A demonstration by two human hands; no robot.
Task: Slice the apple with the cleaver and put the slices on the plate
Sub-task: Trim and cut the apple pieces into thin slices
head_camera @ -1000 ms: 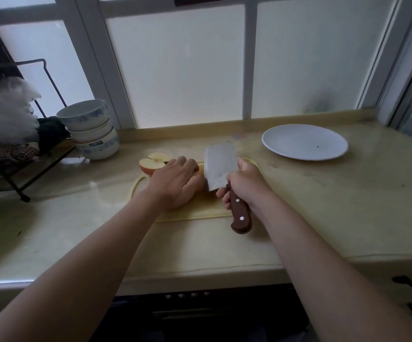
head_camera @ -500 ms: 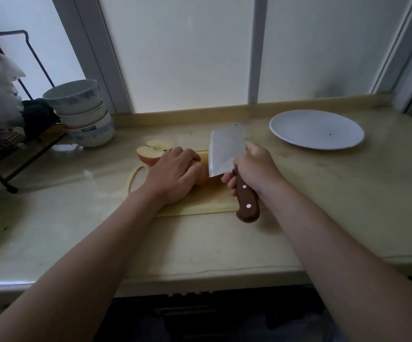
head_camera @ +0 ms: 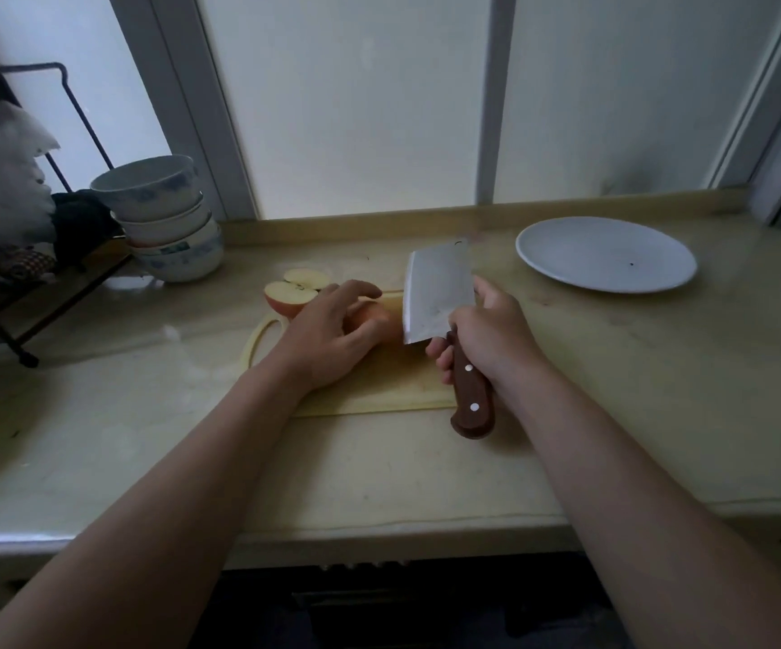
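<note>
Left hand [head_camera: 332, 334] clawed over the apple [head_camera: 383, 320]; right hand [head_camera: 491, 334] wrapped tight round the cleaver [head_camera: 435, 292].
Within the last second its fingers [head_camera: 355, 290] had arched up, baring the apple on the board [head_camera: 379, 393]; the blade hung just right of it, so a cut looked imminent. One plate [head_camera: 606, 252], far right, held nothing. Two cut pieces [head_camera: 287, 295] lay far left, beside three stacked bowls [head_camera: 163, 217].

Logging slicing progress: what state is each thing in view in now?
apple piece: on cutting board, held by left hand.
two cut pieces: cut faces up, beyond left hand.
cleaver: gripped by right hand, blade beside apple piece.
plate: no slices on it.
bowls: stacked.
</note>
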